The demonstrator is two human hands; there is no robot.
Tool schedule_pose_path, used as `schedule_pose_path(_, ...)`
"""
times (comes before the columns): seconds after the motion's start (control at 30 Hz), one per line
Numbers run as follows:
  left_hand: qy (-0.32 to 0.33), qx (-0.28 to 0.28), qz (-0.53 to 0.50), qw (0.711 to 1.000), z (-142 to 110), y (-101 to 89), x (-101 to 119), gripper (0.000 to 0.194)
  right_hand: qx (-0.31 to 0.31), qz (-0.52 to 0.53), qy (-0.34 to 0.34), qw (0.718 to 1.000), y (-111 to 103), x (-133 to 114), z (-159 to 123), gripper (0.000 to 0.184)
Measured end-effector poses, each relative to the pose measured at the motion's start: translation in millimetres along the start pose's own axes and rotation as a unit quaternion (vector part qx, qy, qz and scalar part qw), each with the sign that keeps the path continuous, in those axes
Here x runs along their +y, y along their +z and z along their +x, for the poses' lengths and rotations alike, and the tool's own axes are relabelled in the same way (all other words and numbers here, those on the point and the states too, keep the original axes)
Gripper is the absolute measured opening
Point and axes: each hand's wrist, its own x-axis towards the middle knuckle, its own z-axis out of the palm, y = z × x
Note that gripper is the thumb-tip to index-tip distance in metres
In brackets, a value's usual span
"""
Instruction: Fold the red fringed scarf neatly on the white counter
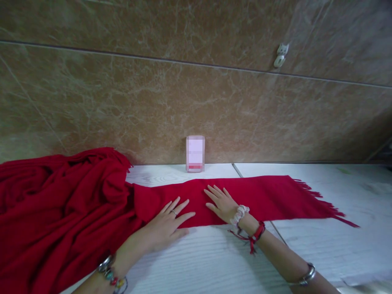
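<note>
A red fringed scarf [269,196] lies stretched flat across the white table [214,265], its fringe pointing right. On the left it bunches into a large crumpled heap [61,204]. My left hand [167,224] lies flat with fingers spread on the scarf's near edge, a ring on one finger. My right hand [222,203] rests flat on the middle of the scarf, fingers stretched toward the left. Both wrists carry bracelets, and neither hand holds anything.
A small pink card [195,153] stands upright against the brown marble wall [196,102] behind the scarf. A white hook [281,55] is fixed high on the wall. A seam [239,171] runs across the tabletop.
</note>
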Motion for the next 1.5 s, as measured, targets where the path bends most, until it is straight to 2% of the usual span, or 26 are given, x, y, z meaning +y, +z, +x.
schedule_pose_path(0.17,-0.005,0.055,0.044,0.998,13.6,-5.2,-2.1,0.040,0.016,-0.003,0.065,0.998,-3.9,11.5,-4.2,0.050)
schedule_pose_path(0.37,0.004,0.152,0.057,0.987,67.4,0.8,19.2,0.042,0.006,-0.020,0.071,0.997,-1.3,12.3,-7.0,0.050)
schedule_pose_path(0.5,-0.024,0.136,0.042,0.990,85.7,14.5,20.3,0.048,-0.013,0.025,0.062,0.998,-11.9,21.9,-9.5,0.048)
schedule_pose_path(0.63,-0.010,0.109,0.047,0.993,82.8,16.5,15.0,0.048,-0.006,0.062,0.026,0.998,-31.6,37.5,-17.4,0.047)
schedule_pose_path(0.7,-0.013,0.104,0.048,0.993,80.6,14.2,15.0,0.048,-0.027,0.065,0.007,0.997,-39.4,41.4,-22.5,0.049)
schedule_pose_path(0.87,0.003,0.125,0.047,0.991,79.4,9.5,18.3,0.043,-0.067,0.085,-0.017,0.994,-47.1,37.7,-35.3,0.050)
schedule_pose_path(1.0,0.090,0.164,0.043,0.981,75.0,3.1,22.9,0.031,-0.067,0.092,-0.045,0.993,-47.7,32.3,-49.9,0.051)
schedule_pose_path(1.07,0.144,0.158,0.040,0.976,70.9,-0.7,27.5,0.028,-0.066,0.062,-0.055,0.994,-46.7,31.1,-58.6,0.046)
schedule_pose_path(1.17,0.195,0.135,0.049,0.970,65.5,-3.8,35.2,0.034,-0.071,0.004,-0.067,0.995,-42.8,31.4,-68.6,0.045)
schedule_pose_path(1.3,0.209,0.121,0.070,0.968,64.3,-1.6,39.8,0.026,-0.014,-0.055,-0.117,0.991,-31.3,35.5,-71.5,0.045)
schedule_pose_path(1.4,0.196,0.140,0.086,0.967,67.0,3.7,38.8,0.032,0.075,-0.093,-0.158,0.980,-19.1,40.4,-69.4,0.030)
schedule_pose_path(1.5,0.188,0.164,0.109,0.962,70.1,9.4,38.2,0.025,0.166,-0.112,-0.186,0.962,-9.0,44.2,-68.0,0.023)
